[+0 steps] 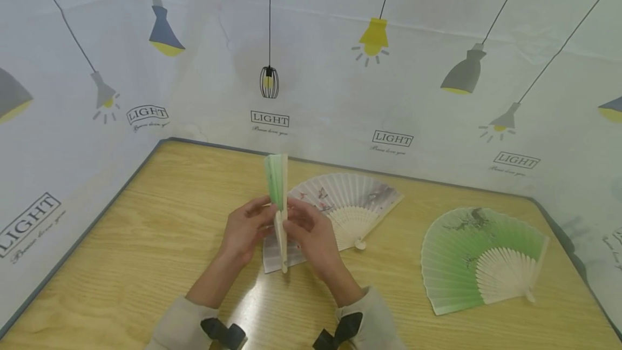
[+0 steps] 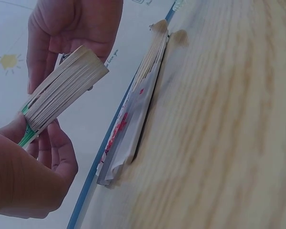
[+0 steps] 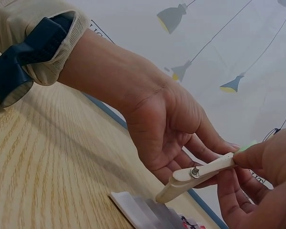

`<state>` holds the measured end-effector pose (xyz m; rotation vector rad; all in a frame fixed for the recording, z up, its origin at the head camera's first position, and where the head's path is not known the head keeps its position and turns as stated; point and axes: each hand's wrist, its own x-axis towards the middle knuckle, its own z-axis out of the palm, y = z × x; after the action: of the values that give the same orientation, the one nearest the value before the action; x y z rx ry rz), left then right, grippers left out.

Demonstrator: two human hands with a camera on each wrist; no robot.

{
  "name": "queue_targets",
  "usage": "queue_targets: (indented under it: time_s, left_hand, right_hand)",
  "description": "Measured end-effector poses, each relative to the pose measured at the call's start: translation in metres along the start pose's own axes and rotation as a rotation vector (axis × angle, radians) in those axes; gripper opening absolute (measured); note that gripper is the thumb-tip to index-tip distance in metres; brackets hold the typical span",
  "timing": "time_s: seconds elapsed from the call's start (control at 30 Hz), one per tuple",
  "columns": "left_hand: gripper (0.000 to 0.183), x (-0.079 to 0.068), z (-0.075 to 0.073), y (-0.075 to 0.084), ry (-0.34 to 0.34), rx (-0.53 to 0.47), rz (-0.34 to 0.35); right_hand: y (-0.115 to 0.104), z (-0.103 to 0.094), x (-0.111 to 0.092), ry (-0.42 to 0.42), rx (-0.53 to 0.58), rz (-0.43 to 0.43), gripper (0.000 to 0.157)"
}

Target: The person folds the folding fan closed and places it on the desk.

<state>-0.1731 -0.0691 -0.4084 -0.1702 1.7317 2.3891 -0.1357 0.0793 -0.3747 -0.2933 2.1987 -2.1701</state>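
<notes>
A nearly folded hand fan with green fabric and pale ribs stands upright between both hands, above the table. My left hand pinches it, the thumb on its near side in the left wrist view, where the stacked ribs of the fan show. From the other side, my right hand holds the same fan between thumb and fingers. In the right wrist view a metal rivet shows at the pivot end of the fan. Behind the hands lies a spread grey-white fan with pink flowers and butterflies, partly hidden by them.
A second spread fan, green with a dark branch print, lies on the right of the wooden table. White cloth walls printed with lamps stand around the table's back and sides.
</notes>
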Motion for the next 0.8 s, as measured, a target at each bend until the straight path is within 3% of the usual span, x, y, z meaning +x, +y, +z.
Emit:
queue_targets:
  time_s: [0.6,0.8]
  left_hand:
    - [0.040,0.003,0.002,-0.001,0.012,-0.003,-0.004]
    - [0.039,0.004,-0.006,0.005,0.084,0.093,0.038]
  right_hand:
    - [-0.002,-0.001,0.000,-0.006,-0.078,-0.036,0.035]
    - [0.011,0.002,0.005,-0.045,0.058,-0.061,0.037]
